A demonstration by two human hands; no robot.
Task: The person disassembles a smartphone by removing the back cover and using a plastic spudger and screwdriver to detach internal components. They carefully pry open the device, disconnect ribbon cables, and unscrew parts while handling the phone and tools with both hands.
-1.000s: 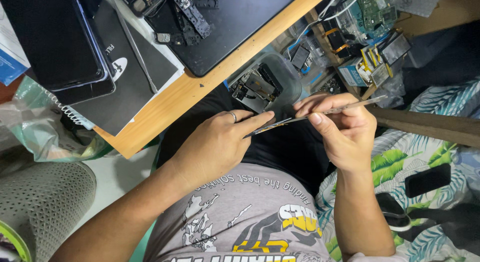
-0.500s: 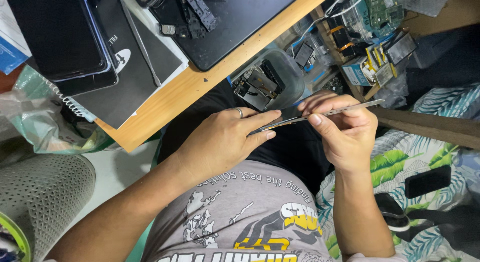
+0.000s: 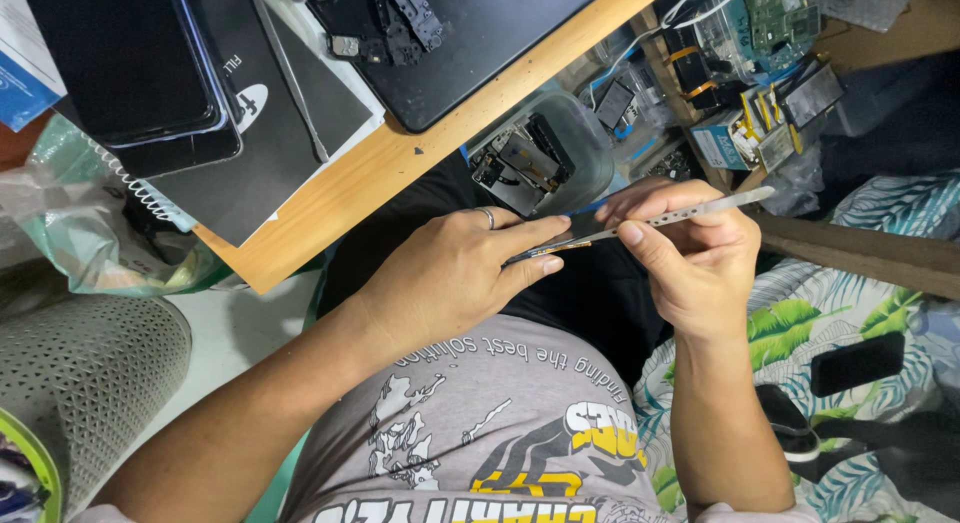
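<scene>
While both hands meet over the lap, below the edge of the wooden table (image 3: 400,163), one thin flat part (image 3: 575,233), dark with a pale edge, lies pinched between them. One left hand (image 3: 450,278) closes its thumb and forefinger on the part's near end; a single ring sits on one finger. One right hand (image 3: 695,253) is curled around one slim metal tool (image 3: 690,215), held like a pen, its far tip jutting out past the knuckles to the right while its near end lies along the part. Whether the tool's near end touches the part or only overlaps it cannot be told. On the table lie one black mat (image 3: 480,33) with small dark pieces on it, and two dark flat slabs, one phone-like device (image 3: 130,63) stacked on one black notebook (image 3: 260,133). Just under the table edge stands one clear plastic tub (image 3: 545,153) of loose electronic parts. One dark phone (image 3: 857,363) rests on the leaf-patterned cloth (image 3: 800,323) at right.
</scene>
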